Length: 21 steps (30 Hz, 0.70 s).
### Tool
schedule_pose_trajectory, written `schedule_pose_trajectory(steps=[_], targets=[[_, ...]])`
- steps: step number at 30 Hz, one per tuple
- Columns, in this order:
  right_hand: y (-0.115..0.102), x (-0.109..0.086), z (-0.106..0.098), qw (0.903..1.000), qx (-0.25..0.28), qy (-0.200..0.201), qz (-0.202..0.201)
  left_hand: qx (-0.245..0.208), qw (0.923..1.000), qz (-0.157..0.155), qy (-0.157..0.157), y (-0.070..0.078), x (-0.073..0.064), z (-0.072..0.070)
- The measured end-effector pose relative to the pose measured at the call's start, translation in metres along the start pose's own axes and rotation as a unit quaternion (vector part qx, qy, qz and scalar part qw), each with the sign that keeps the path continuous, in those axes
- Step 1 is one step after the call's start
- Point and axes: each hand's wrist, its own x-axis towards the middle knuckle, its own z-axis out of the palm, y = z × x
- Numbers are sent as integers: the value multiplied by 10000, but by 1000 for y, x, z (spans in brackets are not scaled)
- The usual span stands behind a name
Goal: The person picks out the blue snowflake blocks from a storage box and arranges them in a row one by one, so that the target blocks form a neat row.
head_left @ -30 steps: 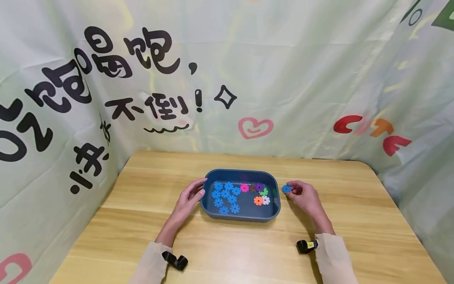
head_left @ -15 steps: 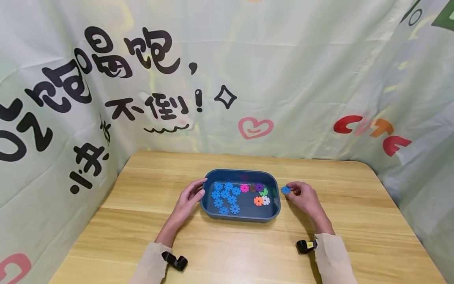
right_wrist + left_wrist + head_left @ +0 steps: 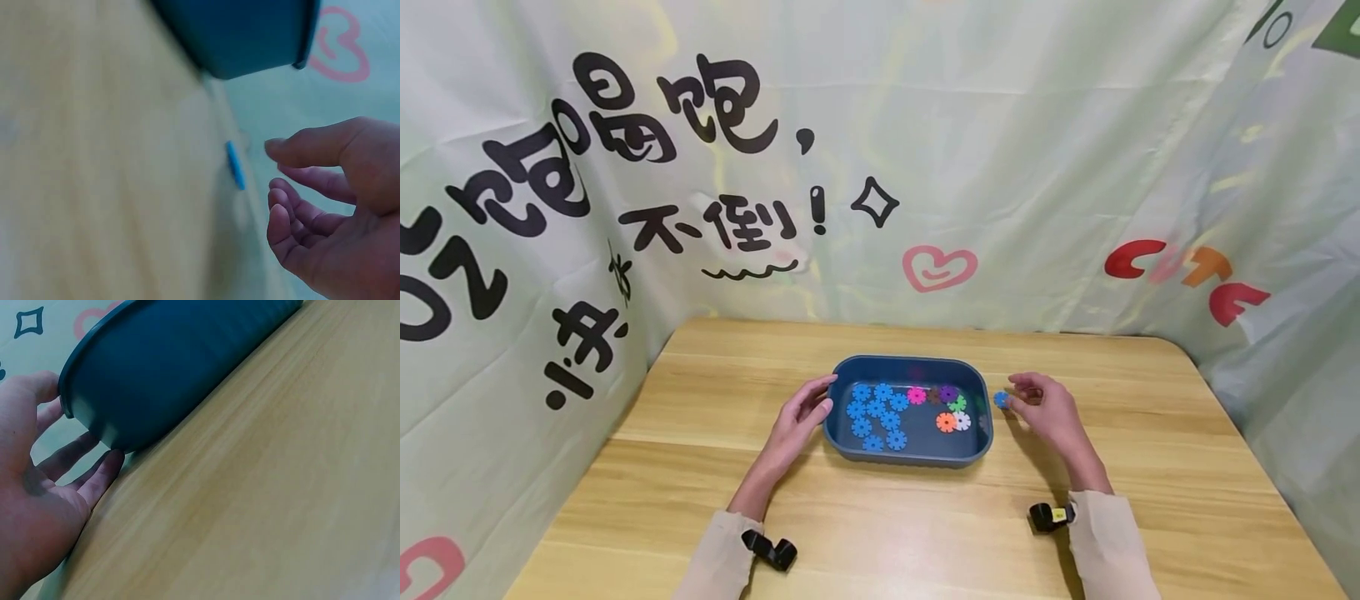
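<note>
A dark blue plastic tub (image 3: 910, 457) stands on the table, with my left hand (image 3: 802, 414) at its left end. In the left wrist view, the left fingers (image 3: 106, 475) are fairly straight and touch the tub's outer wall and rim. Inside the tub lie several blue snowflake-shaped discs (image 3: 876, 409), plus a pink disc (image 3: 917, 396), an orange disc (image 3: 946, 422) and a white disc (image 3: 962, 421). One blue disc (image 3: 235, 165) lies flat on the table, just right of the tub. My right hand (image 3: 1047, 410) hovers beside it, fingers loosely bent and apart from it, holding nothing.
Purple (image 3: 948, 393), brown and green discs (image 3: 957, 404) lie close together at the tub's right side. A wooden table (image 3: 917, 533) carries everything. Behind it hangs a pale printed cloth (image 3: 1037, 167) with black characters and a pink heart.
My right hand has let go of the blue disc, which lies on the table to the right of the tub, and its fingers have opened and lifted slightly. The left hand stays put.
</note>
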Motion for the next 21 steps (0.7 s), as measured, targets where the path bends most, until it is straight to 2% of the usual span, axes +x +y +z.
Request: schedule_pose_trajectory(steps=[8,15,21], targets=[[-20,-2,-7,9962,584,364,-532,-86,9999,-42,70,1,-2,0],[-41,-7,-8,9935,925,251,-606,-96,9999,-78,83,3,-2,-3],[-51,-10,-3,9896,1243,141,-707,-227,9997,45,29,2,0,-3]])
